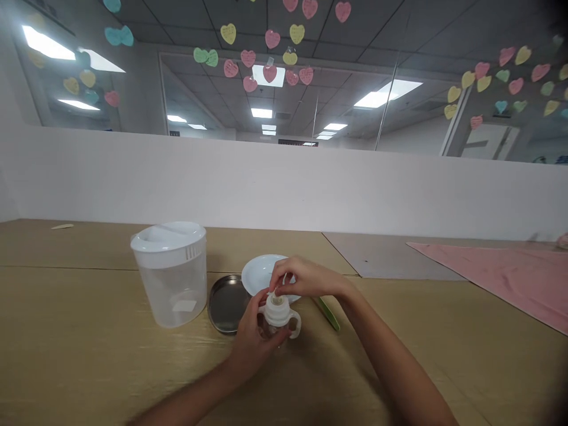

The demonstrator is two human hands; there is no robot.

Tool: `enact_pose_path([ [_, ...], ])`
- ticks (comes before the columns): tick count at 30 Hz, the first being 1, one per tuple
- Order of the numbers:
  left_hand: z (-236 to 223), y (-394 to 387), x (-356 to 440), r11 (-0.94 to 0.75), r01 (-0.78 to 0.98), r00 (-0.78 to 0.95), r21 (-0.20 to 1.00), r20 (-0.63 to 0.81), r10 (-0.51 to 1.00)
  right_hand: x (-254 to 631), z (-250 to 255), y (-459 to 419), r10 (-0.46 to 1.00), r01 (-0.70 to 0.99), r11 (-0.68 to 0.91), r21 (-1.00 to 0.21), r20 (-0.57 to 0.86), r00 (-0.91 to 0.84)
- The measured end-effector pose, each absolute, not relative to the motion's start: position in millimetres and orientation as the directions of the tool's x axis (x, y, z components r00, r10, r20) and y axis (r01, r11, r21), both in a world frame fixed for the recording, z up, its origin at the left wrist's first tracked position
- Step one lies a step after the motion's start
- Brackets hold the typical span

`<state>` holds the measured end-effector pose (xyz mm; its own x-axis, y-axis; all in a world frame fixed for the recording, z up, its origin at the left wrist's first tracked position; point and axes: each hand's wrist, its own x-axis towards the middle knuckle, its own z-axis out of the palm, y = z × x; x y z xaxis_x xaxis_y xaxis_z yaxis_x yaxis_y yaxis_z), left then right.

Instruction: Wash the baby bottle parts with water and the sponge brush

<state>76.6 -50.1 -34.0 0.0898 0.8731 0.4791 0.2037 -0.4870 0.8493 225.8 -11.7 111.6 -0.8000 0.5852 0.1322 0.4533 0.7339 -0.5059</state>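
A small baby bottle [278, 316] with white side handles stands low over the tan table, just in front of me. My left hand [251, 343] is wrapped round its body from the left. My right hand [304, 277] reaches over from the right, its fingers pinched on the pale teat at the bottle's top. What is inside the bottle I cannot make out.
A clear plastic pitcher [172, 273] with a white lid stands to the left. A round metal dish [225, 303] and a white plate [260, 272] lie behind the bottle. A green utensil [329, 315] lies to the right. Pink cloth [510, 275] covers the far right.
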Motion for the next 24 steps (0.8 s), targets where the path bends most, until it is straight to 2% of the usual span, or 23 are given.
enact_pose_path([
  [3, -32.6, -50.3, 77.1, -0.507, 0.190, 0.097, 0.841, 0.497, 0.862, 229.6, 117.8, -13.8, 0.517, 0.337, 0.760, -0.555, 0.203, -0.832],
  [8, -33.9, -49.9, 76.1, -0.506, 0.242, 0.102, 0.828, 0.497, 0.862, 233.1, 124.0, -15.1, 0.595, 0.270, 0.715, -0.645, 0.358, -0.720],
  [13, -36.0, -48.7, 75.8, -0.513, 0.306, 0.083, 0.802, 0.514, 0.854, 232.7, 127.5, -12.3, 0.724, 0.101, 0.615, -0.782, 0.508, -0.467],
  [17, -40.0, -48.8, 75.2, -0.520, 0.372, 0.063, 0.769, 0.538, 0.841, 233.6, 127.5, -5.4, 0.757, -0.015, 0.629, -0.778, 0.616, -0.216],
  [21, -37.8, -49.0, 70.2, -0.589, 0.418, 0.034, 0.692, 0.635, 0.771, 235.0, 125.8, 1.7, 0.772, -0.027, 0.634, -0.773, 0.634, -0.043],
  [24, -17.2, -41.2, 67.6, -0.629, 0.421, -0.011, 0.654, 0.697, 0.717, 235.2, 125.1, 4.4, 0.785, -0.025, 0.619, -0.785, 0.618, 0.030],
])
